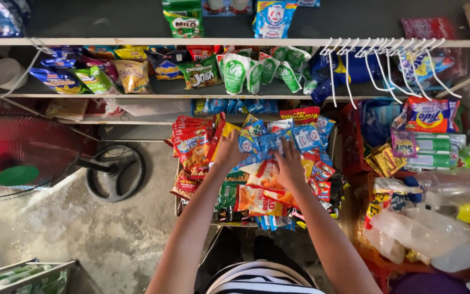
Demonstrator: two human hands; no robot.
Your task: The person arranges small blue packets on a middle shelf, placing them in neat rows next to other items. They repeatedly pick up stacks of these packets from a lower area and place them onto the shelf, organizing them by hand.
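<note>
Down among the heaped snack packets, both hands press on blue sachets (270, 142) at the pile's far middle. Left hand (228, 152) seems to pinch one sachet's edge, though its fingers are partly buried; right hand (289, 163) lies spread over the packets. Red snack bags (191, 144) sit just left. White hangers (382, 65) dangle above right, and a red fan (20, 158) stands well apart on the floor.

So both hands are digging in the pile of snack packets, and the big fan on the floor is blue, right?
Not quite. The fan is red, with a green hub, as the head view shows. The rest holds: the left hand and the right hand both rest on the pile of snack packets.
</note>
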